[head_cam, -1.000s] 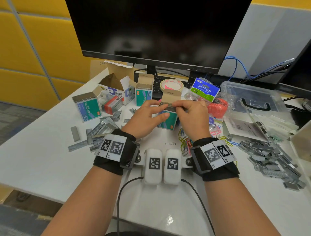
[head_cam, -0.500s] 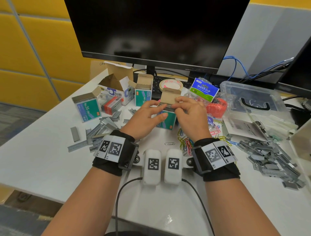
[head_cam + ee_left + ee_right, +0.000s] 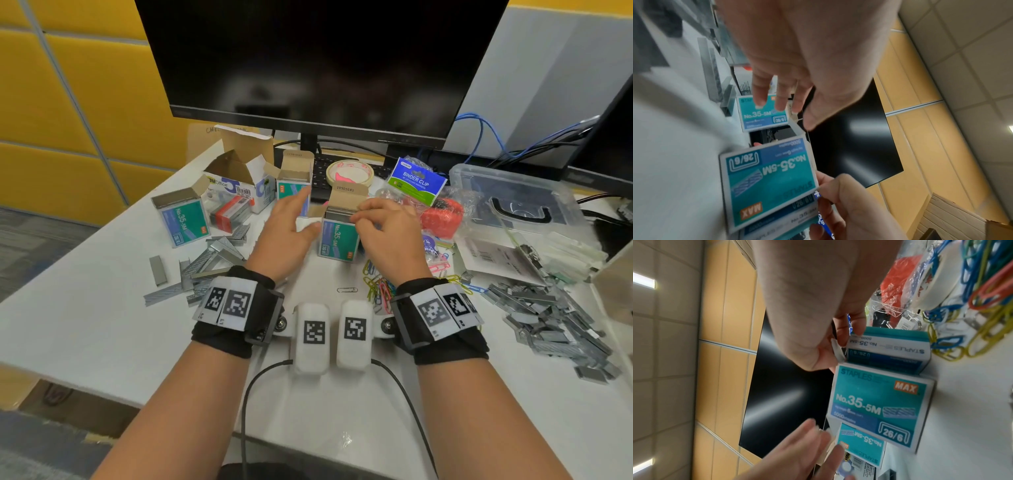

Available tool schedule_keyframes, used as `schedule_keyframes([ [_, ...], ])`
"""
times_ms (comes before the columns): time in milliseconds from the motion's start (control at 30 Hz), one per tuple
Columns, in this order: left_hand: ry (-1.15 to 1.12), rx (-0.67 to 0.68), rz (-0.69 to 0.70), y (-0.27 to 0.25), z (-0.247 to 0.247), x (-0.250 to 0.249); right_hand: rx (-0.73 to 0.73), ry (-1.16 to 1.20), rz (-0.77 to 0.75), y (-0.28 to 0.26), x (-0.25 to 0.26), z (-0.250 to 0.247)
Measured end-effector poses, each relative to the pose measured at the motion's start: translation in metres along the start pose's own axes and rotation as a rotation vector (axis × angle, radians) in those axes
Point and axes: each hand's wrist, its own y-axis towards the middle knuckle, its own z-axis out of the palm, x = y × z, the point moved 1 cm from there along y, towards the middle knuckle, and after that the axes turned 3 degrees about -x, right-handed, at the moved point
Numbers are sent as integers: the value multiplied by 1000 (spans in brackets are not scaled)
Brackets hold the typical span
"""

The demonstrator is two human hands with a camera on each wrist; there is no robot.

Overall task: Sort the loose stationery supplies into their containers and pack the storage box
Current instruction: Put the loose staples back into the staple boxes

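The right hand (image 3: 387,233) is curled over the open top of the teal staple box (image 3: 337,238), which stands upright on the white tabletop (image 3: 85,329) in front of the monitor (image 3: 318,61). A strip of staples (image 3: 838,350) is pinched in its grip at the box mouth, between thumb and fingertips, as seen in the right wrist view. The brown lid flap (image 3: 349,193) of the box is raised behind the fingers. The left hand (image 3: 286,236) is held just left of the box with its fingers straight and spread; nothing is grasped by it, and contact with the box cannot be judged. A second staple box (image 3: 294,185), also open, stands behind the left hand, and a third (image 3: 183,219) stands farther left of the central box. Loose staple strips (image 3: 205,267) are scattered left of the central box, and a larger heap (image 3: 555,315) lies well to its right. Coloured paper clips (image 3: 380,284) lie just right of and in front of the box. A roll of tape (image 3: 349,171), a binder clip packet (image 3: 416,181) and a clear plastic storage box (image 3: 513,198) are set behind and to the right.
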Motion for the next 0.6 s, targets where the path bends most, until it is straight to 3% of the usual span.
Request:
schedule_keyframes([
  [133, 92, -221, -88, -4, -12, 4, 23, 17, 24, -1, 0, -1],
  [300, 250, -284, -178, -5, -34, 18, 26, 2, 14, -2, 0, -2],
  [600, 637, 12, -296, 15, -28, 31, 43, 5, 10, -4, 0, -3],
])
